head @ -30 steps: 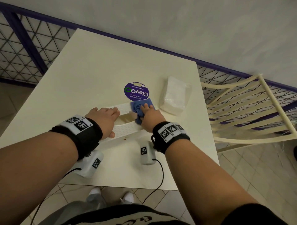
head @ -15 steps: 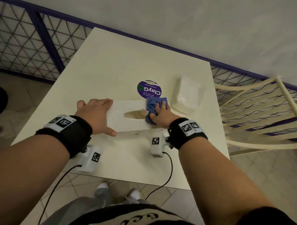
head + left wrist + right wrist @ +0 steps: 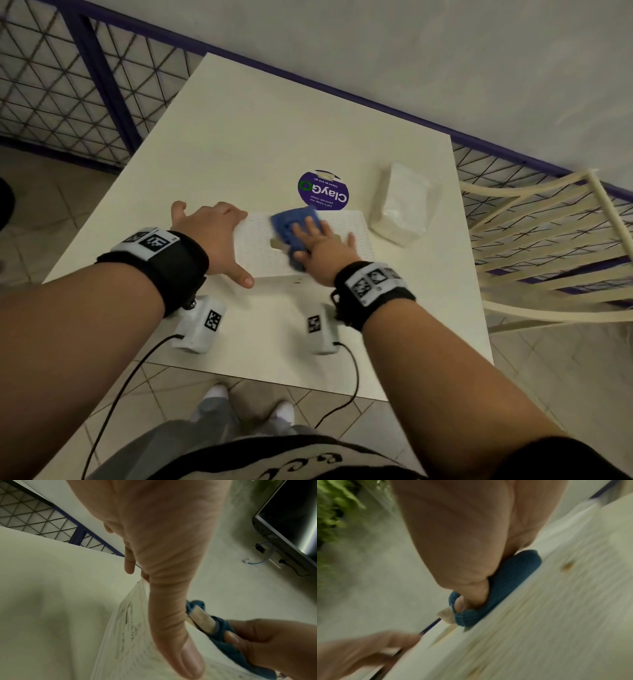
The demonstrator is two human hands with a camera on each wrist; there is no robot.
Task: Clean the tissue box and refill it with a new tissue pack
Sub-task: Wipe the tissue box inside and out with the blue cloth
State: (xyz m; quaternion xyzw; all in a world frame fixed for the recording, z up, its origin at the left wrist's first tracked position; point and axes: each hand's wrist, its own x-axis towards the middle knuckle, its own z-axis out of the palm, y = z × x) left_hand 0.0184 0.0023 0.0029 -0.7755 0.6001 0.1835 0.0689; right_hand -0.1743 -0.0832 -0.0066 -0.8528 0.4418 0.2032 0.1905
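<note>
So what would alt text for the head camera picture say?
A person's right hand presses a blue cloth onto a white tissue box while the left hand steadies it; a tissue pack lies beside it on the table.

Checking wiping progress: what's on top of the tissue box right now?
A blue cloth lies on the tissue box, pressed by the right hand and covering part of its slot. The left hand holds its left end. Inside is hidden.

Your left hand (image 3: 209, 236) braces the white tissue box (image 3: 346, 233) on the counter (image 3: 260, 137). Your right hand (image 3: 318, 243) presses a blue cloth (image 3: 291, 222) flat on its top. A tissue pack (image 3: 404, 205) lies just beside it.
</note>
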